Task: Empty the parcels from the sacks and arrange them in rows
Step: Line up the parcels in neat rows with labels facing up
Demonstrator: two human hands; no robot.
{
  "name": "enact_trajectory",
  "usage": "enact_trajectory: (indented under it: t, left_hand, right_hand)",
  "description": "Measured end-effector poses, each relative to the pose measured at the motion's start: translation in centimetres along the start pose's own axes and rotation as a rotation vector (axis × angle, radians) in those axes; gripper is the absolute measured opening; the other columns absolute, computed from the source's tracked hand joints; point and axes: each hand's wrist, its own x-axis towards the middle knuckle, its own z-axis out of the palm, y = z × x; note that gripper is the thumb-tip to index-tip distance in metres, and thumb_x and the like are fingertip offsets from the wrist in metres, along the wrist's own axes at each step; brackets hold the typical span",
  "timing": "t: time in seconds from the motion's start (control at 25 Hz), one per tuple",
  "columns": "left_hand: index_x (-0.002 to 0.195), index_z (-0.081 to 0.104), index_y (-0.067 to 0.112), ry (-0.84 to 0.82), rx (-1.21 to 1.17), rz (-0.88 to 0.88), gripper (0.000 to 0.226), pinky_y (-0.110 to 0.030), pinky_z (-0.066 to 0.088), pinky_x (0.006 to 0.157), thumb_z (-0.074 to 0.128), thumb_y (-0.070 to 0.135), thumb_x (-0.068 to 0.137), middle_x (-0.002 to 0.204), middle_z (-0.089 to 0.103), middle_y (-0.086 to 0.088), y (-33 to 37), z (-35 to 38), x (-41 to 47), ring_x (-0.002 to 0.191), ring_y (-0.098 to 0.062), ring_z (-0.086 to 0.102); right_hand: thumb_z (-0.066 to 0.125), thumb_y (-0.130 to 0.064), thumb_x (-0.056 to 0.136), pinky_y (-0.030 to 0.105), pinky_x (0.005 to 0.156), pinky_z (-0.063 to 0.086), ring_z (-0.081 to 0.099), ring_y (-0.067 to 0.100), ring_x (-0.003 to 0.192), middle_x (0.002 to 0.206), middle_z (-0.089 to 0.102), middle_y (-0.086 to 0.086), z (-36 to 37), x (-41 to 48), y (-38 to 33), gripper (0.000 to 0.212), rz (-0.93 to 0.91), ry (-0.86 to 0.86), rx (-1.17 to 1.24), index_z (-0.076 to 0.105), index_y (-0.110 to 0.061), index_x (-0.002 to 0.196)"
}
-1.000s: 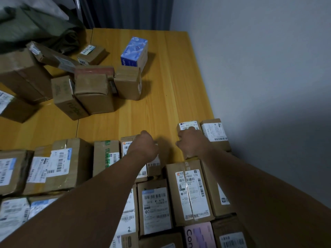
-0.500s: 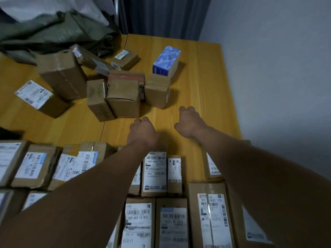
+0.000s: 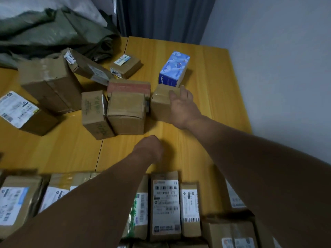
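Loose cardboard parcels lie in a heap mid-table: a small brown box, a taller taped box, a box with green writing and a large box. My right hand reaches over the small brown box, thumb on its top and fingers spread past its right edge. A blue printed box stands just behind it. My left hand hovers over bare table with fingers curled, holding nothing. Labelled parcels in rows fill the near edge, partly hidden by my forearms.
A crumpled green sack lies at the back left. A white-labelled parcel sits at the left, a flat one behind the heap. The wooden table ends at a grey wall on the right; a dark curtain hangs behind.
Both hands left the front rows and moved forward. My right hand travelled furthest, opening and landing on the small brown box; the view tilted up toward the heap.
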Motion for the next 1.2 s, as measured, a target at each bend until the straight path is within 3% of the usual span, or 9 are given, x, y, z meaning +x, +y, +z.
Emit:
enact_trajectory:
  t: [0.12, 0.24, 0.36, 0.48, 0.6, 0.72, 0.88, 1.0, 1.2]
  left_hand:
    - [0.129, 0.053, 0.0, -0.055, 0.059, 0.027, 0.033, -0.038, 0.046, 0.098, 0.044, 0.016, 0.102, 0.131, 0.058, -0.017, 0.4, 0.5, 1.6, 0.121, -0.032, 0.056]
    - [0.131, 0.05, 0.003, -0.11, 0.164, 0.082, 0.035, -0.036, 0.045, 0.097, 0.049, 0.016, 0.099, 0.133, 0.054, -0.014, 0.5, 0.7, 2.6, 0.122, -0.029, 0.054]
    - [0.121, 0.059, 0.002, -0.2, 0.257, 0.129, 0.028, -0.031, 0.048, 0.082, 0.052, 0.017, 0.098, 0.122, 0.061, -0.012, 0.5, 0.4, 3.2, 0.11, -0.027, 0.06]
    - [0.128, 0.059, 0.005, -0.246, 0.302, 0.138, 0.033, -0.031, 0.048, 0.086, 0.051, 0.019, 0.099, 0.12, 0.06, -0.008, 1.2, 0.7, 3.1, 0.105, -0.024, 0.059]
    - [0.138, 0.05, 0.012, -0.293, 0.374, 0.116, 0.046, -0.045, 0.04, 0.109, 0.055, 0.029, 0.096, 0.139, 0.052, -0.012, 1.3, 2.0, 3.9, 0.127, -0.031, 0.049]
    - [0.141, 0.047, 0.015, -0.299, 0.425, 0.073, 0.062, -0.059, 0.025, 0.115, 0.059, 0.042, 0.087, 0.147, 0.045, -0.017, 1.8, 3.3, 5.1, 0.137, -0.041, 0.038]
    - [0.125, 0.06, 0.02, -0.225, 0.338, 0.141, 0.044, -0.042, 0.046, 0.097, 0.057, 0.039, 0.085, 0.13, 0.059, -0.009, 1.6, 2.5, 4.5, 0.12, -0.032, 0.054]
    - [0.128, 0.058, 0.021, -0.226, 0.36, 0.199, 0.038, -0.032, 0.046, 0.074, 0.054, 0.027, 0.09, 0.121, 0.06, -0.005, 1.2, 1.4, 3.6, 0.095, -0.023, 0.057]
    - [0.118, 0.06, 0.011, -0.197, 0.381, 0.17, 0.033, -0.03, 0.046, 0.07, 0.061, 0.029, 0.09, 0.117, 0.063, -0.009, 0.8, 0.2, 3.8, 0.096, -0.026, 0.061]
  right_hand:
    - [0.073, -0.022, 0.085, 0.051, 0.119, 0.027, 0.002, 0.039, 0.15, 0.162, -0.001, 0.02, -0.2, 2.5, 0.2, 0.092, 0.017, -0.046, -0.007, 0.015, -0.023, 0.157]
    - [0.07, -0.025, 0.087, 0.053, 0.12, 0.025, 0.001, 0.037, 0.152, 0.164, -0.002, 0.018, 0.4, 3.6, 0.7, 0.093, 0.019, -0.116, -0.011, 0.011, -0.025, 0.158]
    - [0.074, -0.023, 0.085, 0.053, 0.116, 0.033, 0.013, 0.035, 0.148, 0.158, 0.015, 0.018, 1.5, 3.5, 0.9, 0.087, -0.016, -0.075, -0.005, 0.02, -0.024, 0.153]
    - [0.077, -0.026, 0.083, 0.046, 0.108, 0.041, 0.031, 0.032, 0.134, 0.143, 0.033, 0.016, 0.7, 2.6, 1.7, 0.082, -0.015, -0.015, 0.037, 0.027, -0.021, 0.147]
    - [0.076, -0.048, 0.076, 0.042, 0.095, 0.043, 0.041, 0.033, 0.121, 0.132, 0.04, 0.015, -0.6, 1.6, 2.8, 0.085, 0.073, -0.051, 0.053, 0.032, -0.022, 0.144]
    - [0.064, -0.063, 0.074, 0.038, 0.081, 0.045, 0.05, 0.029, 0.104, 0.128, 0.044, 0.013, -2.1, 0.6, 4.1, 0.08, 0.247, -0.129, 0.106, 0.04, -0.02, 0.137]
    - [0.05, -0.071, 0.079, 0.037, 0.071, 0.043, 0.054, 0.02, 0.085, 0.106, 0.055, 0.002, -3.6, -0.4, 4.1, 0.062, 0.267, -0.245, -0.009, 0.055, -0.014, 0.103]
    - [0.049, -0.072, 0.085, 0.037, 0.074, 0.046, 0.059, 0.018, 0.075, 0.082, 0.064, 0.0, -3.1, -1.3, 3.6, 0.053, 0.311, -0.321, -0.004, 0.055, -0.02, 0.082]
    - [0.029, -0.069, 0.097, 0.039, 0.079, 0.04, 0.058, 0.022, 0.086, 0.082, 0.058, 0.0, -0.2, -2.0, 3.9, 0.056, 0.351, -0.322, 0.024, 0.049, -0.017, 0.1]
